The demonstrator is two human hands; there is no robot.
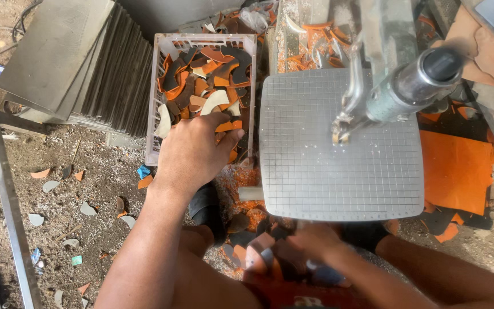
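Down in the head view, by label:
left hand [192, 150]: palm down in the plastic crate [154, 97], fingers curled onto leather offcuts [204, 80]; closed grip unclear.
right hand [310, 240]: blurred under the worktop edge, at a stack of cut pieces [261, 252] near the lap; grip cannot be told.
worktop [338, 171]: grey gridded cutting pad, press head [398, 86] above.
orange sheet [455, 169]: right of the pad.
floor [58, 194]: dirt, scattered scraps.

Left hand [192, 151] reaches into crate [151, 103] of leather offcuts [207, 74] (orange, brown, cream).
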